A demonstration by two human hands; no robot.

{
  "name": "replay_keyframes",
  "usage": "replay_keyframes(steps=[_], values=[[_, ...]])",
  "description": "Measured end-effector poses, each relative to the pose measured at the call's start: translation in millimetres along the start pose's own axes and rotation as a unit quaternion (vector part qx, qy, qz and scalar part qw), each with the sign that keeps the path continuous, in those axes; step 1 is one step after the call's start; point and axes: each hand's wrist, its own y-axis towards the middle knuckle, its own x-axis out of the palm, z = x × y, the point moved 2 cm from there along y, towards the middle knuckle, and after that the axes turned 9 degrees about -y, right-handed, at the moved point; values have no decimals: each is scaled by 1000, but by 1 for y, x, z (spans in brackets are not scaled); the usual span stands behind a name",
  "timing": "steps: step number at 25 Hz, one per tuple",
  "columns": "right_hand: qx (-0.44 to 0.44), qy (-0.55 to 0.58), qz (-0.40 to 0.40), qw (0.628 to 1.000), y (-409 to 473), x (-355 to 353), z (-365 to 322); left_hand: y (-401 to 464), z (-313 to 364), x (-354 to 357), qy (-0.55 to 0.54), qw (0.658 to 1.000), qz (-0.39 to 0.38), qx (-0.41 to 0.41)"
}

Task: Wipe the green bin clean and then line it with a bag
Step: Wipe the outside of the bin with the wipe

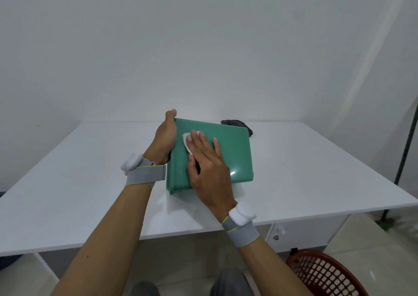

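Note:
The green bin (235, 151) lies on its side in the middle of the white table (316, 173), its rim toward me and one flat wall facing up. My left hand (164, 137) holds the bin's left side, thumb up at its far corner. My right hand (207, 162) lies flat on the upper wall, fingers straight, pressing a small white wipe (187, 140) against it. Only an edge of the wipe shows past my fingers. A crumpled black bag (237, 123) lies on the table just behind the bin.
A red-brown lattice basket (325, 273) stands on the floor at the lower right, beside the table. A dark pole (407, 146) rises at the right edge. A white wall runs along the table's far side. My knees show under the near edge.

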Motion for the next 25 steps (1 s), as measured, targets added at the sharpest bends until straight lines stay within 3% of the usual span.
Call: replay_keyframes(steps=[13,20,25], values=[[131,-26,17,991,-22,-34,89,6,-1,-2,3,1000,8,-2],[187,13,28,982,-23,-27,78,8,-4,-3,4,1000,7,-4],[144,8,16,989,-23,-18,44,11,-4,-3,10,1000,14,-4]])
